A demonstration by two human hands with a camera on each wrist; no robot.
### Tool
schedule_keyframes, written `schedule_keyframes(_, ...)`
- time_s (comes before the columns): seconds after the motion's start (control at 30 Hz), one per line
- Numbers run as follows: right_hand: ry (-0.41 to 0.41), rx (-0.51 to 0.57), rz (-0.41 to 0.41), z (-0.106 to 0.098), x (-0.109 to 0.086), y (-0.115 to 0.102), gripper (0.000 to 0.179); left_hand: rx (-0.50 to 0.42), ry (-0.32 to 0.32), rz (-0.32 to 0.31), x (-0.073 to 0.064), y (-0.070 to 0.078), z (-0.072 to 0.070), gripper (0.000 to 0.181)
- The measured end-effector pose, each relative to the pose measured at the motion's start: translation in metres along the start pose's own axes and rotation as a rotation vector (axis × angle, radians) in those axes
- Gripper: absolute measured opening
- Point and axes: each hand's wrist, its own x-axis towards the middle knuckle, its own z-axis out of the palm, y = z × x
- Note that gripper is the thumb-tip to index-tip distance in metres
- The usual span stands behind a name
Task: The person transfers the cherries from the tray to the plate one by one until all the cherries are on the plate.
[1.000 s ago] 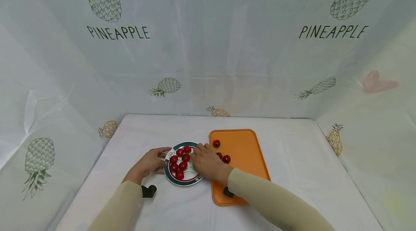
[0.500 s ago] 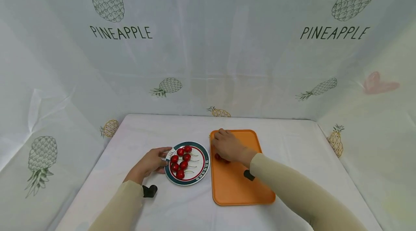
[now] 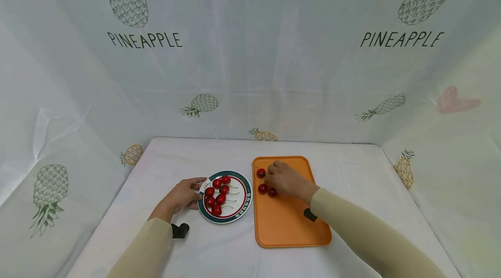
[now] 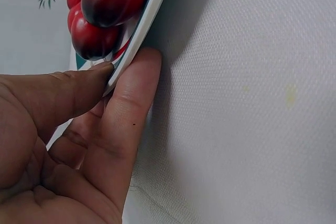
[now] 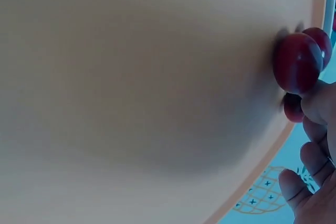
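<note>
In the head view a white plate (image 3: 244,191) with a dark green rim carries several red cherries (image 3: 221,199) with pale stems. My left hand (image 3: 181,197) grips its left rim; the left wrist view shows the thumb (image 4: 79,90) above the edge and fingers beneath. My right hand (image 3: 287,180) is over the orange tray (image 3: 289,226), fingers bent downward beside three cherries (image 3: 262,189) near the tray's left edge. In the right wrist view the thumb tip is right at one cherry (image 5: 297,64). The index fingertip is hidden, so I cannot tell whether it pinches a stem.
Tray and plate stand side by side on a white-covered table (image 3: 344,191), a narrow gap between them. A pale curtain (image 3: 250,60) with pineapple prints hangs behind and at both sides. Black straps (image 3: 180,230) show at the wrists.
My right hand went from the plate's right side to the tray's far left, then drew back slightly right, uncovering the three cherries. The left hand and plate have stayed put.
</note>
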Motion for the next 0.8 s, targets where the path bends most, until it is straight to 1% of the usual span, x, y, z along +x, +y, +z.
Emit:
schedule_keyframes(0.1, -0.007, 0.019, 0.008, 0.0042, 0.0007, -0.0012, 0.016, 0.003, 0.005, -0.004, 0.0008, -0.001, 0.0005, 0.07)
schedule_keyframes(0.23, -0.009, 0.013, 0.012, 0.0081, 0.0015, -0.0015, 0.018, 0.003, 0.008, -0.002, 0.0011, -0.0008, 0.0009, 0.07)
schedule_keyframes(0.37, 0.007, 0.028, 0.019, 0.0081, 0.0016, -0.0014, 0.017, 0.0, 0.005, 0.0, -0.0011, 0.0004, 0.0006, 0.069)
schedule_keyframes(0.57, -0.051, 0.074, 0.028, 0.0055, 0.0003, -0.0025, 0.022, 0.0, 0.006, -0.002, -0.0027, 0.0003, -0.0001, 0.069)
schedule_keyframes(0.67, -0.069, 0.053, 0.023, 0.0044, -0.0011, -0.0022, 0.024, 0.002, 0.006, -0.002, -0.0026, -0.0003, 0.0, 0.07)
schedule_keyframes(0.8, -0.044, 0.012, 0.026, 0.0027, -0.0048, 0.0011, 0.017, 0.005, 0.006, 0.006, -0.002, -0.0009, 0.0, 0.069)
